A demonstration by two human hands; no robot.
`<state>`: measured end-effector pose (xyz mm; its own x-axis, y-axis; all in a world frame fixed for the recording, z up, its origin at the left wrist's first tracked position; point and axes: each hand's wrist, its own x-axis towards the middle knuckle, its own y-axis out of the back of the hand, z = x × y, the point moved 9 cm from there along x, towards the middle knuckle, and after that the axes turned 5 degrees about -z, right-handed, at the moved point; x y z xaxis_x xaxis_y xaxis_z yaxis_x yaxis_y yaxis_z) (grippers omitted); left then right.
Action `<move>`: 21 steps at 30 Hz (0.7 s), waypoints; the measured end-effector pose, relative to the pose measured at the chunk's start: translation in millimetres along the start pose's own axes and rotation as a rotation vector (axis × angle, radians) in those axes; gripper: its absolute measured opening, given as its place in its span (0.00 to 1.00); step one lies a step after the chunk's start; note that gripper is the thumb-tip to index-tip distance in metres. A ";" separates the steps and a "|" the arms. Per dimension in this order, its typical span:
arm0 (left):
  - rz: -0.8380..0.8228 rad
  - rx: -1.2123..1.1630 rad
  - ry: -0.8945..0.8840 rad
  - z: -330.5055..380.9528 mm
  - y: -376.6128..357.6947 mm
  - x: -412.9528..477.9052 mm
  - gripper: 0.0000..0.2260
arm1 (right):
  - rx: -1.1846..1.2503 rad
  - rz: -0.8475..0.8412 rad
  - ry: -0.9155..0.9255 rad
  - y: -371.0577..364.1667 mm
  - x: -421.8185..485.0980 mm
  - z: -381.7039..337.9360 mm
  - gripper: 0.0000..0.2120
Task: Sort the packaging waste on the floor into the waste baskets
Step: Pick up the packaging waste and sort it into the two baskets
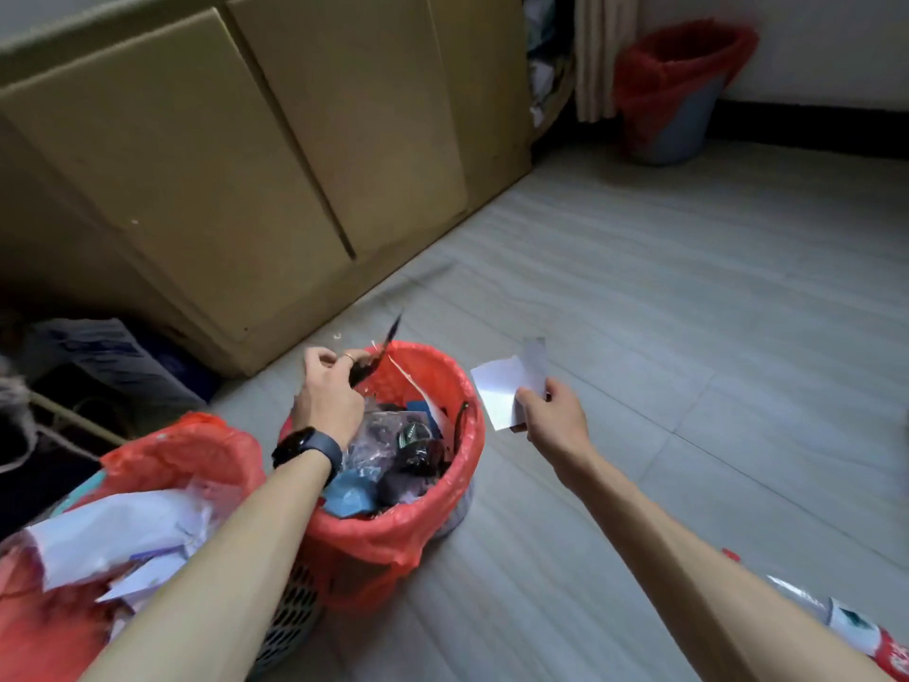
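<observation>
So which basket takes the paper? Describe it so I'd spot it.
Start at the tan cabinet; two red-lined baskets stand before it. The paper basket is the nearer, leftmost one. Unlike the middle basket of dark plastic wrappers, it is heaped with white sheets.

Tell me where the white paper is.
Head view, centre-right: the paper is pinched in the right hand, just right of the middle basket.
</observation>
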<state>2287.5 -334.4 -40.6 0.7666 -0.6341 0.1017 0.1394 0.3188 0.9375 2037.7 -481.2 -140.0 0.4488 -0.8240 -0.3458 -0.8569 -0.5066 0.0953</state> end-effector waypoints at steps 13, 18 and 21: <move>-0.903 0.220 -0.072 -58.1 -166.8 -46.7 0.45 | -0.491 0.038 0.260 -59.7 -7.1 -33.3 0.09; -0.972 0.227 -0.092 -61.1 -193.8 -43.1 0.50 | -0.530 0.112 0.353 -64.1 -10.5 -31.9 0.13; -0.965 0.244 -0.102 -57.7 -195.7 -40.5 0.49 | -0.581 0.105 0.428 -72.7 -14.5 -35.0 0.13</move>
<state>2265.3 -330.5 -247.4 0.3340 -0.6065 -0.7215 0.5326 -0.5101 0.6754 2102.4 -441.3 -109.3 0.5337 -0.8423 0.0758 -0.6808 -0.3747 0.6294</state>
